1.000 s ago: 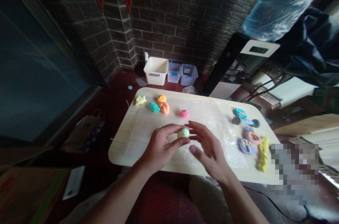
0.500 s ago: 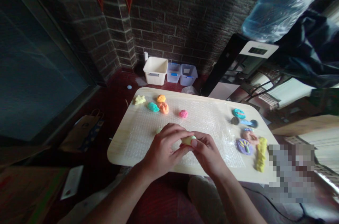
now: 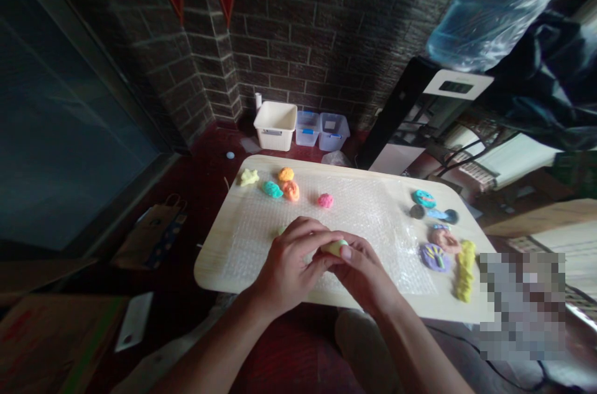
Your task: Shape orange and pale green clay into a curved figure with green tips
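Between my fingers, above the bubble wrap (image 3: 368, 214), is a small pale yellow-green lump of modelling clay (image 3: 334, 248). My left hand (image 3: 298, 263) is closed on its left side, fingers bent over it. My right hand (image 3: 361, 263) pinches the other end, thumb lying on top. Another pale green piece (image 3: 282, 230) peeks out behind my left hand, mostly hidden. Farther back lie a pink clay lump (image 3: 325, 200), an orange one (image 3: 291, 190), a yellow-orange one (image 3: 286, 174), a teal one (image 3: 272, 189) and a pale yellow star-like shape (image 3: 249, 177).
On the table's right lie a teal disc (image 3: 424, 198), a blue dumbbell-shaped piece (image 3: 435, 214), a pinkish-brown piece (image 3: 445, 238), a purple disc (image 3: 435, 257) and a yellow twisted strip (image 3: 465, 271). Plastic bins (image 3: 276, 127) and a water dispenser (image 3: 410, 114) stand beyond the table.
The whole view has shifted slightly. Both hands keep hold of the pale clay, with only a small shift of the fingers; the pieces on the table lie as before.
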{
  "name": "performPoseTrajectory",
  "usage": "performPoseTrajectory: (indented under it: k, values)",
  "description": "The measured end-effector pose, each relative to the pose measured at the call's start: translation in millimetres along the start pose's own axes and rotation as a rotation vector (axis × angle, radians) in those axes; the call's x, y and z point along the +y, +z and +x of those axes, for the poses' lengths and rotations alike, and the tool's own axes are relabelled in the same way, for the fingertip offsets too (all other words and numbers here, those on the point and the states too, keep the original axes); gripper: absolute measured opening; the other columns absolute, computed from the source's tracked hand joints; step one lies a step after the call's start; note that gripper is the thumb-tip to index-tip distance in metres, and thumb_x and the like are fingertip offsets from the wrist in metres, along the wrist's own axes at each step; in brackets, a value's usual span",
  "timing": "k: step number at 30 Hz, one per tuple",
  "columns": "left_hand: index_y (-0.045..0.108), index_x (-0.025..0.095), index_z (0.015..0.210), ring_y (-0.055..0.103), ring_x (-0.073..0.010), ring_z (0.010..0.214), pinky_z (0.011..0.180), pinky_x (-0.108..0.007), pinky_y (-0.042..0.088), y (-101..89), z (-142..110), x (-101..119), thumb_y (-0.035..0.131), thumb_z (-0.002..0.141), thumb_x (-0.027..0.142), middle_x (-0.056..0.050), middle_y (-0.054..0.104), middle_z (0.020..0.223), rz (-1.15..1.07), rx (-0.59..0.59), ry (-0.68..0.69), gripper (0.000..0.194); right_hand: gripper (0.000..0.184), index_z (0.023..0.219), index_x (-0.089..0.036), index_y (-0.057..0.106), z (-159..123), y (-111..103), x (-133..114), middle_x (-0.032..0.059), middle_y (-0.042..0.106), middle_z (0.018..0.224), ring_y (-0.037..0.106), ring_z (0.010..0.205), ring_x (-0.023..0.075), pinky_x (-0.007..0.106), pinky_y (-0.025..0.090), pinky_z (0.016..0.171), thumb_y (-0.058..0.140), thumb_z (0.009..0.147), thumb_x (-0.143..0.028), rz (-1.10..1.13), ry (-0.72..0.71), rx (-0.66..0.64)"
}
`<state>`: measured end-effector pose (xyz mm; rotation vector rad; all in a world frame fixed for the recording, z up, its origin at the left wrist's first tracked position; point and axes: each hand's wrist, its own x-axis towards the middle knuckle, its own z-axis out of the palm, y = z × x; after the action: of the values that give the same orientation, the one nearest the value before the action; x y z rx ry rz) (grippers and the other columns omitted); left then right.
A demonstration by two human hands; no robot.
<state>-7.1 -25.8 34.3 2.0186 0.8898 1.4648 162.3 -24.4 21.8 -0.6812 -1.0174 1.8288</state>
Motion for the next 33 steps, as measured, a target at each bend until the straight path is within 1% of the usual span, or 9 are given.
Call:
performPoseTrajectory:
  k: [2,7,12,16,22,25,27,29,33]
  values:
    - [0.075,0.018,0.114,0.067,-0.0212,0.097,0.084,-0.034,0.057,0.6,0.2,0.6,0.07,0.096,0.016,-0.008,0.073,0.1,0.01,-0.007,0.008,0.019,0.036,0.094,-0.016,0.079,0.1,0.5,-0.9,0.0051,0.07,0.083,0.064,0.076,0.018,0.031,0.056,0.074,0.08,0.088,-0.051,0.017,0.007,0.008]
    - [0.074,0.018,0.109,0.066,-0.0218,0.096,0.084,-0.036,0.057,2.4,-0.5,0.5,0.071,0.095,0.014,-0.008,0.073,0.099,0.042,-0.032,0.022,0.015,0.027,0.081,-0.016,0.076,0.5,2.3,-3.1,0.0009,0.063,0.071,0.057,0.068,0.0143,0.027,0.053,0.069,0.083,0.087,-0.041,0.012,0.016,0.025]
    - [0.074,0.017,0.106,0.065,-0.022,0.097,0.085,-0.036,0.057,1.9,0.6,2.9,0.073,0.095,0.018,-0.008,0.072,0.098,0.048,-0.044,0.026,0.011,0.033,0.092,-0.018,0.08,-0.1,-1.2,-2.0,0.0048,0.072,0.083,0.066,0.076,0.0182,0.03,0.056,0.073,0.082,0.086,-0.05,0.062,0.013,0.04]
    - [0.073,0.016,0.099,0.064,-0.0228,0.097,0.085,-0.037,0.056,2.0,1.4,4.5,0.074,0.093,0.016,-0.008,0.071,0.096,0.071,-0.094,0.028,0.006,0.023,0.081,-0.018,0.079,-0.3,-2.3,-3.3,0.0035,0.071,0.078,0.065,0.075,0.0172,0.028,0.054,0.072,0.082,0.087,-0.04,0.052,0.021,0.038]
    - [0.073,0.018,0.118,0.067,-0.022,0.1,0.086,-0.036,0.058,2.3,-0.3,-0.2,0.068,0.098,0.018,-0.009,0.073,0.105,0.024,-0.037,0.035,0.02,0.033,0.099,-0.017,0.08,-1.0,-2.1,-4.5,0.0061,0.075,0.086,0.068,0.075,0.018,0.031,0.057,0.073,0.082,0.087,-0.048,-0.016,0.002,-0.02]
    - [0.072,0.019,0.122,0.067,-0.0219,0.103,0.088,-0.036,0.058,3.1,-1.7,-2.5,0.066,0.098,0.015,-0.01,0.073,0.107,0.029,-0.051,0.03,0.025,0.027,0.095,-0.015,0.08,-0.3,-1.6,-3.7,0.0059,0.076,0.082,0.069,0.071,0.0164,0.029,0.056,0.072,0.082,0.089,-0.042,-0.1,-0.023,0.004]
    - [0.07,0.02,0.127,0.066,-0.0229,0.106,0.09,-0.038,0.058,4.3,-2.7,-3.6,0.07,0.096,0.017,-0.01,0.072,0.111,0.035,-0.057,0.023,0.031,0.026,0.094,-0.015,0.078,0.4,-0.5,-2.8,0.0055,0.076,0.08,0.07,0.069,0.0165,0.03,0.057,0.072,0.081,0.091,-0.041,-0.114,-0.03,0.023]
    - [0.07,0.02,0.127,0.066,-0.0235,0.108,0.092,-0.039,0.058,5.5,-3.4,-4.2,0.074,0.094,0.02,-0.01,0.071,0.113,0.041,-0.047,0.031,0.033,0.025,0.096,-0.015,0.077,0.8,0.9,-2.2,0.0049,0.076,0.08,0.071,0.07,0.0169,0.03,0.058,0.073,0.083,0.089,-0.039,-0.104,-0.029,0.026]
    - [0.074,0.02,0.113,0.066,-0.023,0.104,0.091,-0.039,0.058,6.3,-3.7,-4.1,0.073,0.095,0.018,-0.008,0.071,0.104,0.062,-0.015,0.037,0.019,0.028,0.1,-0.017,0.077,0.6,2.8,-3.2,0.0068,0.077,0.091,0.074,0.083,0.0185,0.03,0.059,0.077,0.08,0.092,-0.044,-0.031,-0.018,0.005]
